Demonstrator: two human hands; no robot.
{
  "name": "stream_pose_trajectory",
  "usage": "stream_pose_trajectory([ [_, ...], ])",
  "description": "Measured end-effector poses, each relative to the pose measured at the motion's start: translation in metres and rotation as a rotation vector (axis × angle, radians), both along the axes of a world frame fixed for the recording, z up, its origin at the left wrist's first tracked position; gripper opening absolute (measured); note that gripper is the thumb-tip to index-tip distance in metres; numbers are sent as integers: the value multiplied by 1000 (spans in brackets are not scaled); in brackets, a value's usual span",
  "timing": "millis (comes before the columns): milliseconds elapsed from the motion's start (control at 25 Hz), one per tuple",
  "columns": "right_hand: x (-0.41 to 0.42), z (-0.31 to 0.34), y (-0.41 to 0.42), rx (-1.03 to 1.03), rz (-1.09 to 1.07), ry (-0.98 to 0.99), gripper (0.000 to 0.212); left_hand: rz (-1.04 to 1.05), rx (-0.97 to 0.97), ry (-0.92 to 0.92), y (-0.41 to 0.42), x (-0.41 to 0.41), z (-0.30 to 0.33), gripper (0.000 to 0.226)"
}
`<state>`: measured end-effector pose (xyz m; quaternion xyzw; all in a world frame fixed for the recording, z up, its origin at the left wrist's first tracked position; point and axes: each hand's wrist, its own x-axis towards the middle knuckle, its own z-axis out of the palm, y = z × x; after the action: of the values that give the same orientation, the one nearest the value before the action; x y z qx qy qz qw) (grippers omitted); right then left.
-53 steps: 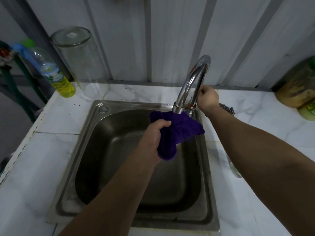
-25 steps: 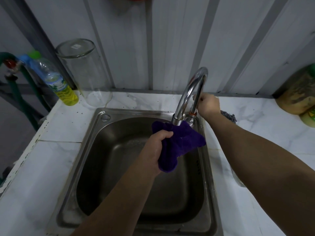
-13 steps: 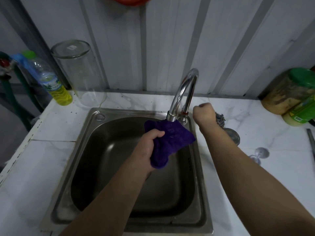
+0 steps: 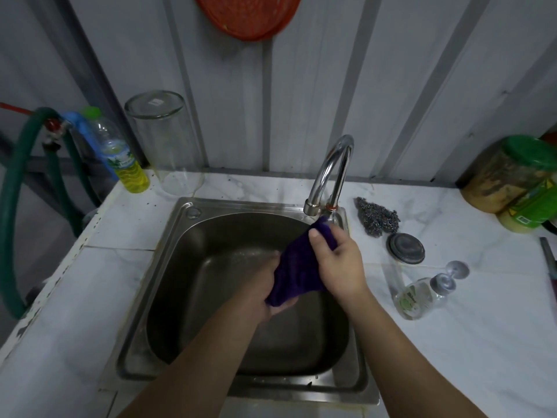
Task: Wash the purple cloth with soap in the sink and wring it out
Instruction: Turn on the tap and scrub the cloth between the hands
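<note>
Both hands, left hand (image 4: 265,292) and right hand (image 4: 337,263), are gripping the bunched purple cloth (image 4: 297,274) over the steel sink (image 4: 168,267), beneath the curved chrome tap (image 4: 330,173). Hard wringing may be splashing water onto the marble worktop (image 4: 470,342).

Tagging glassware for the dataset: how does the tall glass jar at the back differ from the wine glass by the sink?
The glass jar stands mouth-down at the back left; the wine glass lies on its side to the right of the sink. The jar is a plain wide cylinder; the wine glass has a stem and foot. Both are clear glass on the countertop.
</note>
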<state>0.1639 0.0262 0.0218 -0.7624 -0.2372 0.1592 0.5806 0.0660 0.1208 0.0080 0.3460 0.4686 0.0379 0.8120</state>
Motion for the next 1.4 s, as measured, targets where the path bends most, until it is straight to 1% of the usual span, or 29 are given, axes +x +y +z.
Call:
stream_pose_trajectory([
  [40, -13, -1, -3, -58, 43, -150, 16, 71, -81, -59, -3, -1, 1, 34],
  [80, -32, -2, -6, -132, 103, -274, 25, 140, -116, -128, -6, -3, 2, 37],
  [120, -53, -5, -7, -219, 164, -364, 36, 191, -128, -174, -9, -2, -5, 38],
  [160, -71, -5, -1, -297, 182, -404, 46, 208, -85, -190, -9, -1, -10, 33],
  [200, -82, -5, 9, -351, 146, -379, 52, 224, -75, -208, -11, -2, -11, 31],
  [240, -80, -7, 21, -384, 70, -305, 54, 226, -68, -185, -11, -1, -11, 33],
  [280, -66, -9, 32, -407, -21, -209, 53, 235, -69, -157, -11, 5, -5, 29],
  [320, -46, -9, 41, -420, -105, -85, 49, 240, -67, -109, -8, 13, -3, 23],
  [360, -25, -9, 45, -428, -175, 37, 44, 202, 25, -2, -5, 21, -2, 20],
  [400, -13, -9, 43, -428, -199, 122, 41, 207, 94, 85, -5, 27, 0, 20],
  [440, -13, -12, 41, -407, -195, 152, 39, 204, 140, 147, 0, 29, 3, 21],
  [560, -56, -23, 43, -351, -115, 78, 46, 312, 131, 164, 22, 31, -2, 21],
  [600, -62, -26, 47, -337, -128, 48, 48, 307, 122, 165, 24, 31, -4, 21],
  [640, -57, -29, 52, -362, -160, 61, 47, 285, 121, 167, 21, 29, -8, 21],
  [760, -10, -21, 47, -428, -242, 263, 36, 162, 100, 149, -1, 29, -6, 20],
  [800, -7, -18, 41, -411, -237, 303, 34, 131, 125, 158, -4, 32, -2, 21],
  [840, -12, -18, 37, -382, -223, 307, 33, 154, 166, 184, 0, 37, -1, 22],
  [920, -45, -15, 34, -317, -175, 241, 35, 265, 205, 212, 18, 37, -2, 26],
  [960, -62, -12, 37, -276, -130, 203, 37, 314, 201, 150, 27, 37, -5, 29],
  [1040, -67, -7, 46, -297, -108, 131, 41, 347, 117, 14, 31, 30, -14, 33],
  [1080, -56, -7, 51, -338, -126, 126, 41, 314, 84, -8, 27, 28, -16, 30],
  [1160, -25, -5, 53, -428, -181, 168, 38, 175, 32, -5, 10, 30, -13, 25],
  [1240, -10, -10, 41, -429, -207, 273, 36, 126, 97, 105, -2, 34, -1, 21],
  [1280, -16, -11, 37, -386, -204, 285, 35, 133, 127, 144, 2, 33, 2, 20],
  [1320, -32, -13, 36, -353, -186, 252, 35, 170, 133, 156, 8, 29, 2, 22],
  [1400, -72, -12, 36, -305, -105, 186, 38, 220, 90, 78, 18, 16, -2, 26],
])
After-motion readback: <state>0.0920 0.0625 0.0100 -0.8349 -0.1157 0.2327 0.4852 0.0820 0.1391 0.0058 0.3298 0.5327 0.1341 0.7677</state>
